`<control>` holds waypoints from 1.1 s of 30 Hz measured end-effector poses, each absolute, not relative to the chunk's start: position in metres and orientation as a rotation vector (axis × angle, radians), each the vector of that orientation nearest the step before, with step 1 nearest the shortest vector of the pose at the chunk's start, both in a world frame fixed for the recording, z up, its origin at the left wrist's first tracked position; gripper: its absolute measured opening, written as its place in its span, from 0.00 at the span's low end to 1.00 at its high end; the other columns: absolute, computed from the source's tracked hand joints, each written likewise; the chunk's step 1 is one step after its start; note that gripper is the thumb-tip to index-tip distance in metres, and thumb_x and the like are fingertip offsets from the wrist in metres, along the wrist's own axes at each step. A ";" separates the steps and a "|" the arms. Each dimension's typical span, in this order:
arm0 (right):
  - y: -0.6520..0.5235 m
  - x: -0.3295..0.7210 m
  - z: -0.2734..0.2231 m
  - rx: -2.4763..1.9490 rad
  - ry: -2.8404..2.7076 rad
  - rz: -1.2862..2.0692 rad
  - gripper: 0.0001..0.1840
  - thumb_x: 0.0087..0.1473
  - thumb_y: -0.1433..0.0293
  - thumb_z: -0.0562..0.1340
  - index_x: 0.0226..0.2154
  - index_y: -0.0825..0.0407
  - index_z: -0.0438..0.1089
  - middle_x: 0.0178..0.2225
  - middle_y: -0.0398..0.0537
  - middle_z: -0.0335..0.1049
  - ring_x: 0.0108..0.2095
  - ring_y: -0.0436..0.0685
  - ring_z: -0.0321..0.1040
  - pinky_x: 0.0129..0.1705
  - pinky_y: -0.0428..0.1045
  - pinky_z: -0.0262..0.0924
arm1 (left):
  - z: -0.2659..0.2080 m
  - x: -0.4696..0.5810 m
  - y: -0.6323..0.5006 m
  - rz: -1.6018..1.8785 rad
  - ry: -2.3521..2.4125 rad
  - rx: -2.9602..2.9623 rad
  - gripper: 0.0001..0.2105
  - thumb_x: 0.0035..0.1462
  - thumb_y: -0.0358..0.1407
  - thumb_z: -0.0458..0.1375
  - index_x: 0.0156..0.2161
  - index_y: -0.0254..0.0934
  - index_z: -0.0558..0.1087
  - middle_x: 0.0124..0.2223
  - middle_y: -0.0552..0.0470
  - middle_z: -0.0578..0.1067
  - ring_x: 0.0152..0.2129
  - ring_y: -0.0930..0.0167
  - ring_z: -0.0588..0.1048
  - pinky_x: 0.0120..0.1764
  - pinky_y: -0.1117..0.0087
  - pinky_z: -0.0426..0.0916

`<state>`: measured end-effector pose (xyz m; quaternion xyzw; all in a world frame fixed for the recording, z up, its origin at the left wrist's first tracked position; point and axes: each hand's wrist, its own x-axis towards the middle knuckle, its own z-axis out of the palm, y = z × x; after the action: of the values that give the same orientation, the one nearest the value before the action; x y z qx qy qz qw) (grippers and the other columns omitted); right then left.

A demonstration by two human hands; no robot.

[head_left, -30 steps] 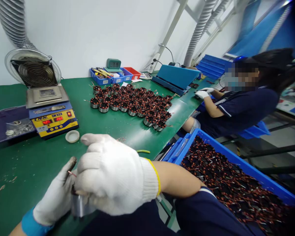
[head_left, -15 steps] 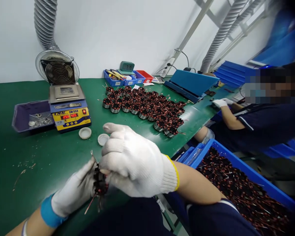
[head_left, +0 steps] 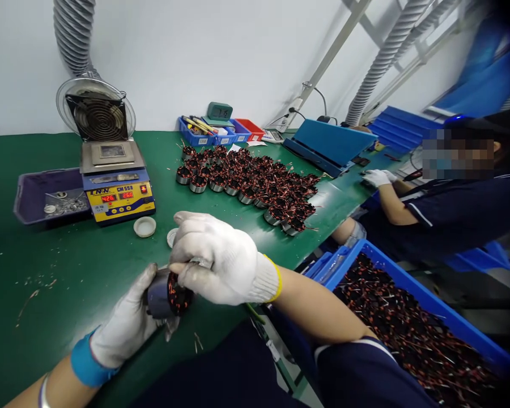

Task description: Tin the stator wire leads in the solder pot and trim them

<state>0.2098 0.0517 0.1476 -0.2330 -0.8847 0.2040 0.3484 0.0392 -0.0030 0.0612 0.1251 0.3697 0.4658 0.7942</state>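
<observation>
My left hand (head_left: 125, 323), in a white glove with a blue wristband, is closed round a motor stator (head_left: 159, 297). The stator is tilted, its smooth grey outer wall to the left and its black face with copper windings to the right. My right hand (head_left: 219, 258), in a white glove with a yellow cuff, is closed in a pinch at the upper edge of that face. Something grey and shiny shows between its fingers; I cannot make out what it is. Behind the right hand lie a white round lid (head_left: 145, 226) and another partly hidden one (head_left: 171, 238).
Several wound stators (head_left: 246, 178) stand grouped on the green table (head_left: 80, 306). A yellow-blue solder pot (head_left: 119, 198) with a fan stands beside a purple tray (head_left: 29, 195). At right is a blue bin (head_left: 391, 269) full of stators; beyond it sits a co-worker (head_left: 463, 209).
The stator has turned in my left hand, so its grey wall and wound face now show. My right hand has shifted slightly up and left. The wire ends sticking up earlier no longer show.
</observation>
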 end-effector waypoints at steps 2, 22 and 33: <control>0.056 0.217 0.139 -0.739 -1.991 0.789 0.08 0.56 0.68 0.59 0.26 0.48 0.64 0.27 0.42 0.67 0.32 0.52 0.68 0.53 0.54 0.66 | 0.063 0.041 -0.004 1.025 0.847 0.326 0.16 0.47 0.46 0.70 0.35 0.35 0.79 0.26 0.47 0.80 0.13 0.66 0.74 0.11 0.69 0.68; 0.038 0.200 0.076 -1.072 -2.149 0.200 0.09 0.61 0.65 0.61 0.35 0.50 0.76 0.35 0.47 0.73 0.36 0.54 0.69 0.40 0.49 0.61 | 0.056 0.040 0.001 1.273 1.025 0.431 0.11 0.53 0.41 0.67 0.37 0.37 0.75 0.40 0.47 0.77 0.36 0.61 0.77 0.30 0.64 0.79; 0.048 0.201 0.142 -0.655 -2.296 0.595 0.07 0.57 0.72 0.63 0.27 0.51 0.69 0.30 0.44 0.71 0.35 0.52 0.69 0.39 0.46 0.65 | 0.065 0.020 0.023 0.997 0.849 -0.003 0.12 0.63 0.43 0.54 0.35 0.38 0.76 0.31 0.50 0.81 0.32 0.63 0.81 0.37 0.62 0.78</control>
<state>0.2008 0.0479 0.1417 -0.2510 -0.8795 0.2280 0.3340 0.0198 0.0229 0.0652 -0.0015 0.3947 0.4638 0.7932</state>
